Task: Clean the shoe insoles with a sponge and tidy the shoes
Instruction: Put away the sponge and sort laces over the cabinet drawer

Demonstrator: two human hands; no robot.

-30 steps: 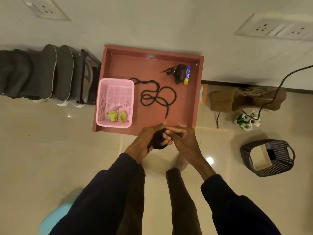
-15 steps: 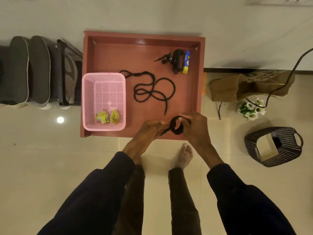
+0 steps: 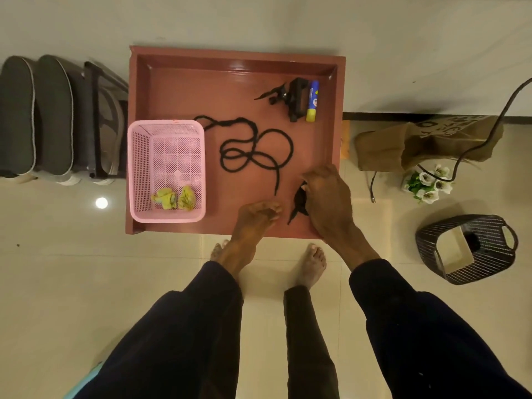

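Shoelace (image 3: 298,203), black and bundled, sat under the person's right hand (image 3: 326,197), whose fingers were closed down over it near the front right corner of the red tray (image 3: 236,57); one loose end of it stuck out toward the front rim. The left hand (image 3: 257,216) hung just beside it, fingers loosely curled and gripping nothing, a small gap between it and the bundle.

A second black lace (image 3: 253,149) lay uncoiled in loops across the middle of the tray floor, its tail ending near the left hand's fingertips. At the tray's left side stood a pink mesh basket (image 3: 167,128) with two crumpled yellow-green pieces (image 3: 175,198) in its near end; I could not tell whether they were sponge or cloth. Toward the back right corner lay a small black object (image 3: 290,99) with a blue and yellow tube (image 3: 312,100) touching its right side.

Left of the tray, dark shoes (image 3: 34,116) stood in a row beside a dark rack (image 3: 98,119). To the right, on the tiled floor (image 3: 86,283), were a brown paper bag (image 3: 403,148), a bunch of white flowers (image 3: 429,184) and a dark striped basket (image 3: 466,249), with a black cable (image 3: 501,116) running across the bag. The person stood barefoot at the tray's front edge, in dark sleeves and trousers.
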